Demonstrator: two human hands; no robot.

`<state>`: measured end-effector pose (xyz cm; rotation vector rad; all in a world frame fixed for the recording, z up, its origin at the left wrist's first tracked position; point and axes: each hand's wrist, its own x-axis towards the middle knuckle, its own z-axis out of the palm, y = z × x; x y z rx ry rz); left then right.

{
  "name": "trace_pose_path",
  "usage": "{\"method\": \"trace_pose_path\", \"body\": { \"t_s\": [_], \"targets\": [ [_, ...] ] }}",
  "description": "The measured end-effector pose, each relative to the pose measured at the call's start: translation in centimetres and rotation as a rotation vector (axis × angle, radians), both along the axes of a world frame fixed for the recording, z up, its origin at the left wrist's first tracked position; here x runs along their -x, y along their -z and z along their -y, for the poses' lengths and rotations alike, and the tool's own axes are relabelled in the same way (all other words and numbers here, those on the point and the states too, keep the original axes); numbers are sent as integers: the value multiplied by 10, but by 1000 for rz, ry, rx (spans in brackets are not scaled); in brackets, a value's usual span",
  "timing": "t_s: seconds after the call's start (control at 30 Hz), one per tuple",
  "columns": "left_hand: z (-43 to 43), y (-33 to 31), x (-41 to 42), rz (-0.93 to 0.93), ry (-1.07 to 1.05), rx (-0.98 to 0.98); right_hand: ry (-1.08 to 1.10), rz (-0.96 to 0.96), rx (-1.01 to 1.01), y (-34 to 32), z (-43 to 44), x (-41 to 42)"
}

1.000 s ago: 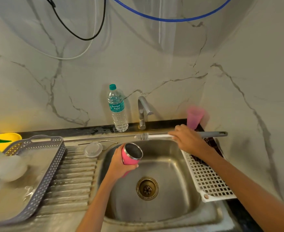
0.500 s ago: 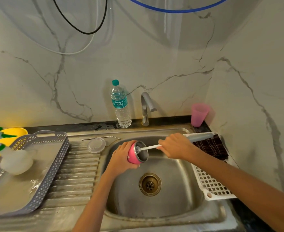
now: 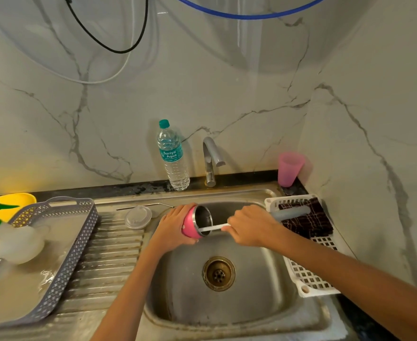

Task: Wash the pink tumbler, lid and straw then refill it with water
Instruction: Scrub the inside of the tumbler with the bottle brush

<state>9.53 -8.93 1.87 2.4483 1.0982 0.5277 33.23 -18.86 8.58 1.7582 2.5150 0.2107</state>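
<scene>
Left grip (image 3: 171, 230) curls round the pink tumbler (image 3: 189, 225) — tipped sideways over the sink (image 3: 251, 306), steel-lined mouth facing right — while the right grip (image 3: 253, 226) clasps a white brush (image 3: 215, 227) poked inside.

Probably a home kitchen: steel sink (image 3: 227, 316), tap (image 3: 211, 158), marble-look wall tiles (image 3: 227, 94).

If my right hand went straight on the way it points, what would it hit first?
Probably the rim of the pink tumbler, held on its side by the left hand; the right hand grips a brush reaching into it.
</scene>
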Motion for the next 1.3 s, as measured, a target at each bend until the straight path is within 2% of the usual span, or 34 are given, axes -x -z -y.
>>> {"method": "trace_pose_path", "body": {
  "t_s": [0.2,0.33,0.47,0.6,0.7,0.83,1.0,1.07,1.17,1.3],
  "targets": [
    [1,0,1,-34,-1,3,131,-37,-37,-4,-15,-17],
    [-3,-4,-3,-126,11,-9,58,-49,27,13,3,-2],
    [3,3,-7,-94,-4,32,78,-72,-53,2,-4,-7],
    [4,1,-9,-165,24,-50,184,-127,22,16,-2,-17],
    [2,-1,-7,-178,3,-81,128,-131,73,27,11,0],
    [7,0,-7,-182,-11,-52,97,-116,-18,2,-3,-5],
    [4,-10,-5,-154,27,-128,168,-99,16,8,-8,-9],
    [3,-15,-7,-141,37,-126,124,-102,34,11,2,4],
    [1,-18,-4,-151,17,-99,78,-108,-43,-3,2,8],
    [1,-19,-2,-118,57,-52,168,-134,-48,-9,-11,-7]
  ]
}}
